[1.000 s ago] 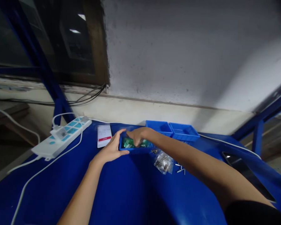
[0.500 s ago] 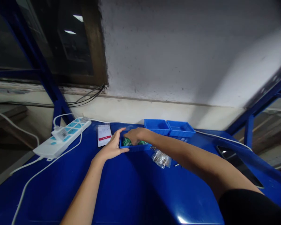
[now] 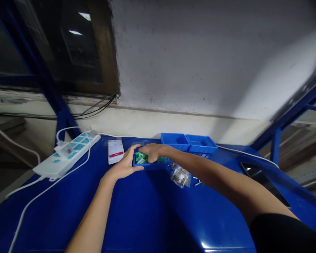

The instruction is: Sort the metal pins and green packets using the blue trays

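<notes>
A small blue bin [image 3: 155,166] filled with green, shiny packets [image 3: 141,157] stands on the blue table. My left hand [image 3: 124,166] clasps its left end, thumb along the front and fingers toward the back. Reaching in from the right, my right hand [image 3: 152,151] is down among the packets with its fingers curled together. What those fingers hold, if anything, is hidden. Just right of the bin lies a clear plastic bag [image 3: 180,176] of small metal parts, and several loose metal pieces [image 3: 198,182] are beside it.
Two more blue bins [image 3: 175,141] stand side by side against the wall. At the left are a white card [image 3: 116,151] and a white power strip [image 3: 65,154] with trailing cables. A dark flat device [image 3: 264,184] lies at the right, under a blue frame post [image 3: 275,146].
My right hand has shifted slightly within the bin, and more green packets show beside it. My left hand keeps its place on the bin's end. The view has moved a little.
</notes>
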### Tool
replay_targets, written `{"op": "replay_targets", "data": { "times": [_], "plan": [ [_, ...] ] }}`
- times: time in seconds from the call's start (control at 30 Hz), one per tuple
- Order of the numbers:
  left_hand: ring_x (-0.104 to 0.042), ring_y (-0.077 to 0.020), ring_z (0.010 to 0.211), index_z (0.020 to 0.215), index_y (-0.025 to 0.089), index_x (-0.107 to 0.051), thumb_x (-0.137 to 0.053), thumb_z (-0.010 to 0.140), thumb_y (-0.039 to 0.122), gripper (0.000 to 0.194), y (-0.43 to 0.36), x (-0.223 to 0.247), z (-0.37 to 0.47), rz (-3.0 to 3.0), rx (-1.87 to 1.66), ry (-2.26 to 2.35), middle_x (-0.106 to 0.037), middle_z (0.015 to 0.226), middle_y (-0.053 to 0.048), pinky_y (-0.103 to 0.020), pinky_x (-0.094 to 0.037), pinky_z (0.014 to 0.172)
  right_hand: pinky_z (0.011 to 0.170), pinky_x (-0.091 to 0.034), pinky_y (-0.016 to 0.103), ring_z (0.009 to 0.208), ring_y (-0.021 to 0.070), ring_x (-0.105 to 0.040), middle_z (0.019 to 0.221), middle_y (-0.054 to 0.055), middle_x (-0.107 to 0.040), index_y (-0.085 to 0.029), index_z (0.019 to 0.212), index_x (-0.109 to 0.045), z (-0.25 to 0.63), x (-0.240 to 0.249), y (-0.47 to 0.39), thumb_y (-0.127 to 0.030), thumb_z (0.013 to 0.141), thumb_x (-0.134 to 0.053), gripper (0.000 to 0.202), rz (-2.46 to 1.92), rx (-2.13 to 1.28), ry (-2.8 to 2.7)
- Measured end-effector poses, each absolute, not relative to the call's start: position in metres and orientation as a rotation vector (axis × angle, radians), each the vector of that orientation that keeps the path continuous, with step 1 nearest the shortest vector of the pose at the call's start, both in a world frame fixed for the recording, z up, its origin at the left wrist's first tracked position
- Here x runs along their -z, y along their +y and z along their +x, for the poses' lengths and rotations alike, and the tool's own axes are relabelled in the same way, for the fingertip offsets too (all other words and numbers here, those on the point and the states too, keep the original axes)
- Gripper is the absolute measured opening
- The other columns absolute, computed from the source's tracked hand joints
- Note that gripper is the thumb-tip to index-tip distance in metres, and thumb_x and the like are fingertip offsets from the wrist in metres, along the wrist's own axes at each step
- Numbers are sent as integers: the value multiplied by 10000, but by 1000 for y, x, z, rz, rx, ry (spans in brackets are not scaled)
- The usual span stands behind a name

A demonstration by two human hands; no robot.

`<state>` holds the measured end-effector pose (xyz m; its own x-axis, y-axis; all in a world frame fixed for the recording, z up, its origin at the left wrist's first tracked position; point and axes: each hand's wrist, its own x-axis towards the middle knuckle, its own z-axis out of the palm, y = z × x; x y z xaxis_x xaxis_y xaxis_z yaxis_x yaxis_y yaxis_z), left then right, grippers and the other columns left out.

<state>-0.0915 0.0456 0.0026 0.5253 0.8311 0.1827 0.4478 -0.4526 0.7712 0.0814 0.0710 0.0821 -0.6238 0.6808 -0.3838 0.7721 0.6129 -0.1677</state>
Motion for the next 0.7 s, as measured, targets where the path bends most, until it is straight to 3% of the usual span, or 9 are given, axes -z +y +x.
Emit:
{"op": "replay_targets", "data": {
  "times": [0.13,0.27,0.4,0.57,0.7],
  "plan": [
    [-256,-304,1348,1416,279,-78,-706,684,305,964,48,1,-92,2063,-801,1034,-227,1464,-142,-485,-257,1081,668,-439,234,818,172,-590,950,31,-635,-154,1038,-516,100,-82,67,-194,673,-667,397,1253,530,2753],
    [-220,-308,1361,1424,273,-6,-716,682,321,1028,49,3,-93,2044,-836,979,-153,1489,-159,-496,-252,1081,743,-460,262,874,181,-582,979,52,-631,-148,1051,-497,118,-94,69,-243,695,-686,415,1421,678,2978],
    [-275,-303,1341,1421,284,-50,-705,695,348,979,49,4,-94,2023,-786,1000,-144,1491,-155,-482,-282,1070,795,-494,309,889,182,-604,988,67,-635,-144,1026,-515,143,-119,67,-243,732,-636,332,1751,1165,3112],
    [-273,-318,1341,1417,293,-73,-708,685,401,975,47,3,-93,2035,-790,1033,-137,1495,-150,-483,-288,1064,691,-526,323,767,180,-625,868,47,-650,-155,884,-573,189,-136,45,-292,651,-711,304,2333,1404,3190],
    [-297,-324,1322,1408,291,-133,-700,684,426,929,42,-3,-85,2092,-795,1099,-221,1454,-136,-490,-297,1054,624,-534,310,688,170,-630,793,34,-654,-158,846,-587,230,-119,19,-282,586,-749,330,2689,1670,2887]
  ]
}}
